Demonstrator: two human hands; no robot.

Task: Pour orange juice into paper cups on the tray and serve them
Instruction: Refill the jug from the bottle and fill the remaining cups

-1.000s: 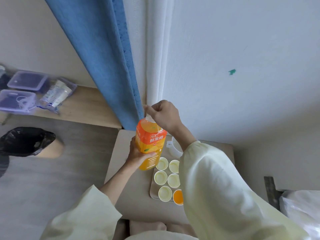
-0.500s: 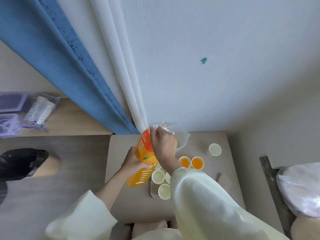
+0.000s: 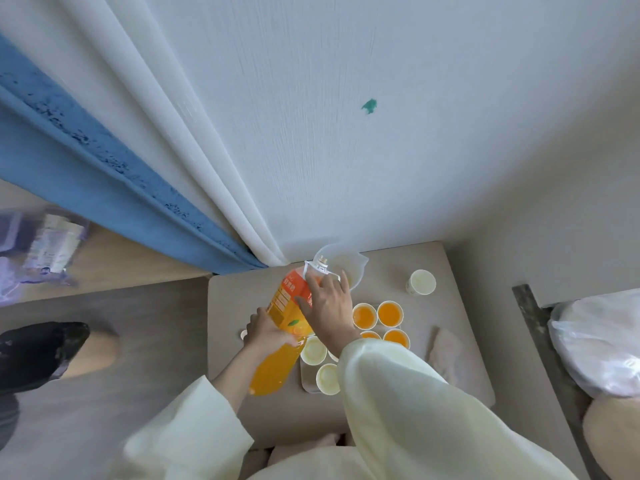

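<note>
A pale wall is being partly covered by a white curtain (image 3: 156, 116) and a blue curtain (image 3: 86, 174), and a small table (image 3: 228, 299) is being viewed from above against it. A large juice bottle (image 3: 289, 306) is being held tilted over the table, its uncapped neck being aimed at the rim of a clear jug (image 3: 349, 263) by the wall. The bottle's lower body is being gripped by the left hand (image 3: 268, 336), fingers wrapped round it, while its shoulder is being steadied by the right hand (image 3: 329, 308), fingers spread and laid flat on it. A tray (image 3: 306, 379) is being partly hidden by the right sleeve. A crumpled cloth (image 3: 446, 355) is being left near the right edge. Two empty cups (image 3: 313, 349) are being carried by the tray. Filled cups (image 3: 364, 315) are being kept just beyond them; whether on the tray cannot be told. One empty cup (image 3: 420, 282) is being kept apart, near the far right corner.
</note>
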